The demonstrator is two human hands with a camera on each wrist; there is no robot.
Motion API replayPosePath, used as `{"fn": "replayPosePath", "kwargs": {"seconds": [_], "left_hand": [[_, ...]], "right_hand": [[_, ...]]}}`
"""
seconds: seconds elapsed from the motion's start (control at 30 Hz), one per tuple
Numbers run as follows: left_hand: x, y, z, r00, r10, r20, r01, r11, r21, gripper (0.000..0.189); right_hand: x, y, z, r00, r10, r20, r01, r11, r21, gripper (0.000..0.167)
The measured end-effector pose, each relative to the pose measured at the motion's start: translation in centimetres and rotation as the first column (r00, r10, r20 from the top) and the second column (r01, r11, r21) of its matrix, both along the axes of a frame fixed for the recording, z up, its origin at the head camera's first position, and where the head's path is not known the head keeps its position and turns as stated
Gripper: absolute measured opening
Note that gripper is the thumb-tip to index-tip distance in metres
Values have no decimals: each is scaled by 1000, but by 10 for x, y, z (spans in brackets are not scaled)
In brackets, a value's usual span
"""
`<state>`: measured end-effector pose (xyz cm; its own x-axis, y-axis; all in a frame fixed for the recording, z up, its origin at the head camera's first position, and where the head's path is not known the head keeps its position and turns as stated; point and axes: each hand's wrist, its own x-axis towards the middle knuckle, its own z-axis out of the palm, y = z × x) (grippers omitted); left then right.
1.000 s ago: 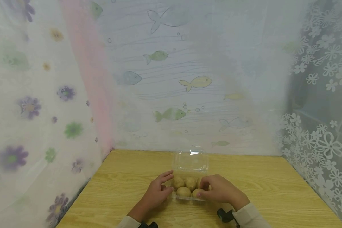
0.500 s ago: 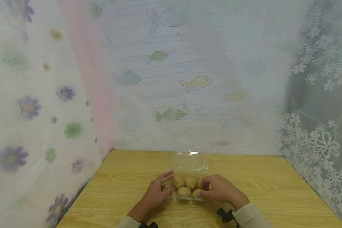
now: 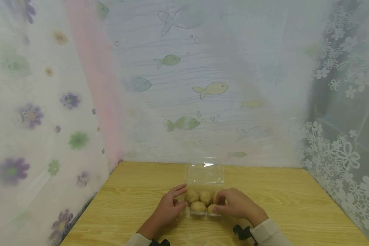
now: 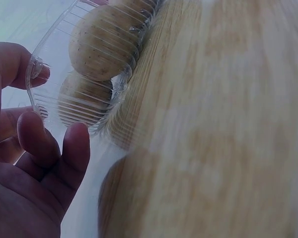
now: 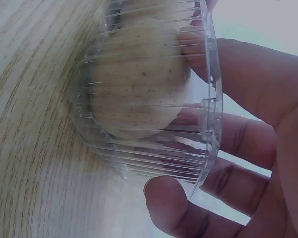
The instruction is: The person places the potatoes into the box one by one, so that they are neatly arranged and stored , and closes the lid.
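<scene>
A clear plastic clamshell box [image 3: 194, 214] stands with its lid [image 3: 205, 172] raised at the back. Several pale brown potatoes, such as the front-left potato [image 3: 198, 207], lie in two rows inside. My left hand [image 3: 169, 206] holds the box's left side, its thumb over the rim in the left wrist view. Inside the right end, my right hand [image 3: 238, 204] grips the front-right potato [image 5: 139, 82] between thumb and fingers. One little-side finger stays outside the plastic wall in the right wrist view. The back-right potato is mostly hidden by the right hand.
The box rests on a wood-grain table [image 3: 135, 191]. Behind it hangs a fish-print curtain [image 3: 172, 102], with a flower-print sheet [image 3: 43, 136] on the left and a white-flower curtain [image 3: 341, 153] on the right. Black camera mounts [image 3: 243, 232] sit at both wrists.
</scene>
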<state>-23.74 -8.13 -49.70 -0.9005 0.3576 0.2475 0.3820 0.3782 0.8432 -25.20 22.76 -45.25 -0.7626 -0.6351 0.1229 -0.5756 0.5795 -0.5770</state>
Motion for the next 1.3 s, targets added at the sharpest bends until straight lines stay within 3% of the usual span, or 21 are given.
{"fn": "replayPosePath", "kwargs": {"seconds": [0.57,0.67,0.77,0.83,0.9,1.0,1.13,1.3], "left_hand": [[-2,2,5,1000,20,5,-20,1000,-5,59],[-4,0,7,998,45,-51,-47,998,-36,57],[-8,-2,8,989,103,-109,-111,991,-72,55],[-12,-4,9,983,146,-107,-155,984,-82,53],[-15,-5,10,981,186,-57,-190,979,-73,54],[-24,-4,11,975,215,47,-213,976,-46,58],[-41,-1,14,966,195,172,-201,979,18,69],[-59,7,20,941,161,297,-209,968,138,77]], "right_hand": [[-4,7,1,998,10,-55,-11,1000,-29,10],[-4,11,2,996,-21,-88,18,999,-38,11],[-5,13,2,988,-78,-130,69,995,-70,11],[-8,13,2,981,-124,-148,109,989,-102,11],[-10,13,0,970,-187,-155,167,977,-133,15],[-16,12,-2,950,-288,-122,267,950,-161,35],[-25,12,-5,924,-383,5,378,910,-173,69],[-39,11,-7,895,-397,202,436,875,-211,91]]}}
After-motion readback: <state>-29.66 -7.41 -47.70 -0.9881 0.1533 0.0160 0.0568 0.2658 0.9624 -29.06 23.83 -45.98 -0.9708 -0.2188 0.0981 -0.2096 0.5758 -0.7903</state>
